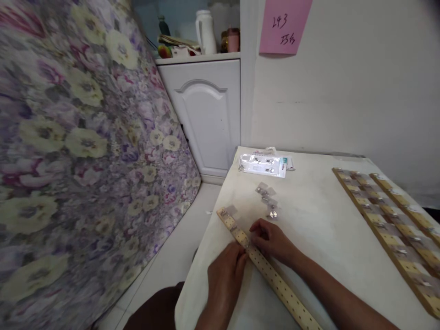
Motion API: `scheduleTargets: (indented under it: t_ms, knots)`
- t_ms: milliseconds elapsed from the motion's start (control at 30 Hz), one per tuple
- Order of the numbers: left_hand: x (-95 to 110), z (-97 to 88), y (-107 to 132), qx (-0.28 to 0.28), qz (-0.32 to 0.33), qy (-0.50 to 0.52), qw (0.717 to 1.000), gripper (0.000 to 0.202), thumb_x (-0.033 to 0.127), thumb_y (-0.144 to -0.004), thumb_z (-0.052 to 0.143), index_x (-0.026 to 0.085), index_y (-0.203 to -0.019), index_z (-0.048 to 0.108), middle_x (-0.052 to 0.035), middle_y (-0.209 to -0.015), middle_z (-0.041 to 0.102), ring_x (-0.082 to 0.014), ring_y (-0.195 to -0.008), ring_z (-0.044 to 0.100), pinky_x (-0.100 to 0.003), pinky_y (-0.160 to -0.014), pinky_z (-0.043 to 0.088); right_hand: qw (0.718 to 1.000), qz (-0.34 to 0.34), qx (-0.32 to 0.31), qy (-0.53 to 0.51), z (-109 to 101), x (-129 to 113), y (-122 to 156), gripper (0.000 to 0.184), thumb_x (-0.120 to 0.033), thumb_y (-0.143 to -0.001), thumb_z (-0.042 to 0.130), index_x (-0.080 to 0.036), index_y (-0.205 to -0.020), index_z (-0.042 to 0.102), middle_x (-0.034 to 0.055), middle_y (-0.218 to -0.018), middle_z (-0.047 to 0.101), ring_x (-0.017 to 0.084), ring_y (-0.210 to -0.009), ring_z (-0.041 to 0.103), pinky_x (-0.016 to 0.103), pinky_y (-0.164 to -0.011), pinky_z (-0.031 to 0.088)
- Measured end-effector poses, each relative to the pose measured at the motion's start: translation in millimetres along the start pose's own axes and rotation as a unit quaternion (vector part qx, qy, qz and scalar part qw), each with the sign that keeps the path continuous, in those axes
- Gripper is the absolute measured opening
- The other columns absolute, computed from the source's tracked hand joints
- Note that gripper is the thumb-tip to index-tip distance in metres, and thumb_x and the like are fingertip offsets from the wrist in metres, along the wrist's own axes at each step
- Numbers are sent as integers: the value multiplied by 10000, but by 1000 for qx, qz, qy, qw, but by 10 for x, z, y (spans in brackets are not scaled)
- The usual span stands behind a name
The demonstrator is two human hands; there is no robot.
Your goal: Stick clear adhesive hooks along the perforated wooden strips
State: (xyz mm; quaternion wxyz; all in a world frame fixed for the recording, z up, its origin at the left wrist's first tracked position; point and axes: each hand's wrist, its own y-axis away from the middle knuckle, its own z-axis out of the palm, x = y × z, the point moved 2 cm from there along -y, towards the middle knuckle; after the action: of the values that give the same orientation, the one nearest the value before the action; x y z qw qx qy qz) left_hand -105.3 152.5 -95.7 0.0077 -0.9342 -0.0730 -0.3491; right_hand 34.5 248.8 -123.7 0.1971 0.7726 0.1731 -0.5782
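Left hand [225,270] and right hand [271,239] flank 1 perforated strip [277,282], each grip too hidden to tell, with 3 strips [409,266] rightward.

1 left hand [225,272] and 1 right hand [273,240]. On 1 counter [316,201]: 1 perforated strip [283,294] by the hands, 3 strips [390,238] farther right, at least 1 clear package [264,166], clear pieces [271,202] overlapping too much to count. Beyond: 1 pink note [285,27], 1 white jug [205,32].

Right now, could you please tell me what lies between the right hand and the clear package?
In the head view, small clear squares with shiny bits lie between the right hand and the package.
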Motion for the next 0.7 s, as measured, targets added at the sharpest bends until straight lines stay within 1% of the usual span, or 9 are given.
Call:
scheduleTargets:
  t_ms: [167, 300, 700]
  knots:
    - [-51, 18, -21, -4, 1, 4, 1000, 170, 322, -875, 430, 244, -814, 568, 32, -824, 625, -149, -773, 577, -244, -671, 368, 1000, 11, 1, 4, 7, 0, -8, 210, -146, -667, 609, -183, -868, 558, -59, -619, 493, 90, -551, 457, 209, -512, 350]
    - [-84, 31, -31, -7, 8, 14, 1000, 179, 338, -880, 421, 248, -814, 560, 38, -818, 626, -144, -760, 572, -237, -664, 360, 1000, 6, 4, 5, 5, 8, -5, 227, -149, -653, 632, -186, -865, 559, -60, -628, 490, 90, -563, 449, 210, -518, 347]
    - [-80, 18, -27, -15, -2, 3, 1000, 163, 331, -874, 427, 244, -798, 542, 42, -805, 617, -142, -752, 562, -234, -659, 339, 999, 3, 3, 39, 8, 25, -5, 255, -193, -652, 672, -192, -881, 559, -55, -645, 501, 94, -576, 450, 213, -525, 346]
